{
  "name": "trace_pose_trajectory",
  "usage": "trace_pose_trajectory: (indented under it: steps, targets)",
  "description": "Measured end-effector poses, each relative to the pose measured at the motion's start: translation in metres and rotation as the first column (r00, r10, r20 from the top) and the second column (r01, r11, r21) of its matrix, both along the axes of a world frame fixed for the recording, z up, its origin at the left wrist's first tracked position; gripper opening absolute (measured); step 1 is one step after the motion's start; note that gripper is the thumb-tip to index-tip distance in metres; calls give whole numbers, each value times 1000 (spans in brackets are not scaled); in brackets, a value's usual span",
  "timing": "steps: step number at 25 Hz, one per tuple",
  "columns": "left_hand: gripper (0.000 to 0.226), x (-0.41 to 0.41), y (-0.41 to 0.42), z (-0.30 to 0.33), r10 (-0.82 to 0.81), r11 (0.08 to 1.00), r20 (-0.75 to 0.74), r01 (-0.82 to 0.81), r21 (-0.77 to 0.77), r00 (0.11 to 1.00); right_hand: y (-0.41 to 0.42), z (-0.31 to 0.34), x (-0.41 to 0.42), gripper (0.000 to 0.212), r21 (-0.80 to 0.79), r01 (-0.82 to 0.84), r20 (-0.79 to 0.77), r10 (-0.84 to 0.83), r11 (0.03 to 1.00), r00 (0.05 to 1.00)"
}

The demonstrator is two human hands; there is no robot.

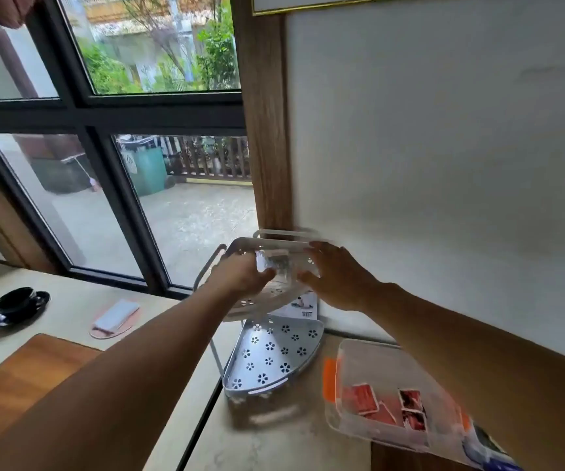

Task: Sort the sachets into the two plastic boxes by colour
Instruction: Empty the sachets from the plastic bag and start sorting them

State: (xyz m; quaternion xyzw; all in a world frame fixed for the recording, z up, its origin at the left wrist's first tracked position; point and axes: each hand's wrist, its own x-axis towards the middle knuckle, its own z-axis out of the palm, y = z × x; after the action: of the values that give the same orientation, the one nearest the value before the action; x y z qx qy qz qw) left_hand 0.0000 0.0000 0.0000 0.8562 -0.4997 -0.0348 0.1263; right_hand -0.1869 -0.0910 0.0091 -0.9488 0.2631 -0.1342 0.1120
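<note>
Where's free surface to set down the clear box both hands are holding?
Open: lower shelf of the corner rack, bare; countertop strip between rack and red-sachet box; wooden board at left. Crowded: top shelf, where left hand and right hand hold the clear box.

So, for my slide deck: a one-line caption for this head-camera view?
Both hands, left and right, hold a clear plastic box at the corner rack's top tier.

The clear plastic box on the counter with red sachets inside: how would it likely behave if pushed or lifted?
The clear plastic box probably lifts easily: it holds only a few flat red sachets. Its smooth base would likely slide on the counter. It looks low and wide, so tipping seems unlikely.
</note>
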Motion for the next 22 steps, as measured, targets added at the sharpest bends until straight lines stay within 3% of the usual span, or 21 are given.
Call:
trace_pose_trajectory:
  steps: [3,7,10,12,17,22]
  targets:
    - [67,11,-22,-13,-28,999,-74,30,31,997,-14,-11,17,61,0,-27,33,27,1000,999]
    - [71,15,-33,-29,-58,988,-66,67,139,996,-22,-36,23,47,49,35,40,-37,998,999]
    - [41,14,-31,-31,-84,996,-81,84,-7,993,-18,-46,24,48,76,44,21,-46,996,999]
    - [24,14,-28,-30,-52,991,-168,30,-128,984,-16,-50,24,46,93,46,31,-49,995,998]
    - [9,7,-3,-4,-171,918,-162,98,-383,972,0,-33,14,45,23,14,24,-15,1000,1000]
    - [15,-23,28,36,-277,922,-207,198,-332,938,38,7,-7,64,97,-35,169,18,995,985]
